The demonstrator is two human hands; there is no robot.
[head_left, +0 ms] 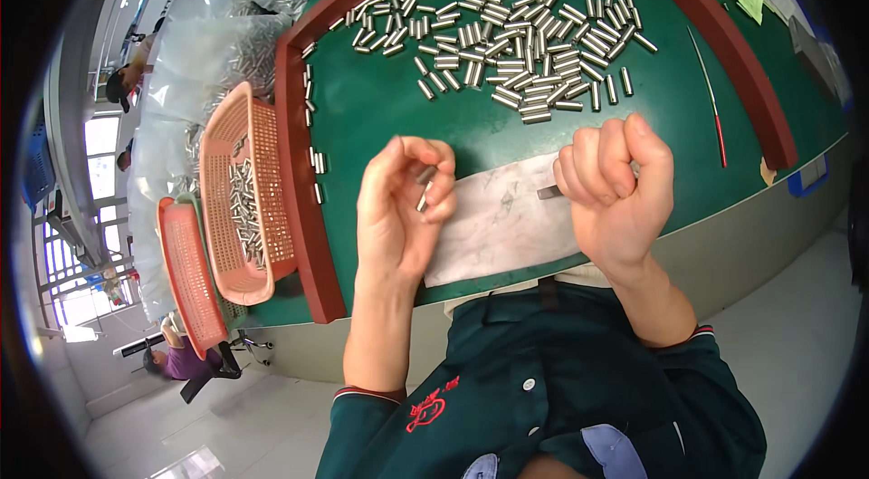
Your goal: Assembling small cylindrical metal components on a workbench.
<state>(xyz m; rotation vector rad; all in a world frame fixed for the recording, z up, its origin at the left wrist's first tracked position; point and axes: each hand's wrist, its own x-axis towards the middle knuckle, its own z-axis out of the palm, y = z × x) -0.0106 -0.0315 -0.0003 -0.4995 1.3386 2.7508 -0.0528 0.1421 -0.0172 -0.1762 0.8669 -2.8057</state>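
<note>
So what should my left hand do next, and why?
Perhaps carry that metal piece over the brown rail to the bigger pink basket: your left hand has it in bent fingers, and that basket, on the same side, holds similar-looking pieces.

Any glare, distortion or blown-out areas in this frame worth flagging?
Head view: strong fisheye distortion, the right rail curving, black corners; head view: windows at left blown out white; head view: bright glints on the metal pins, hazy sheen on the bags, bright patch on the floor.
</note>
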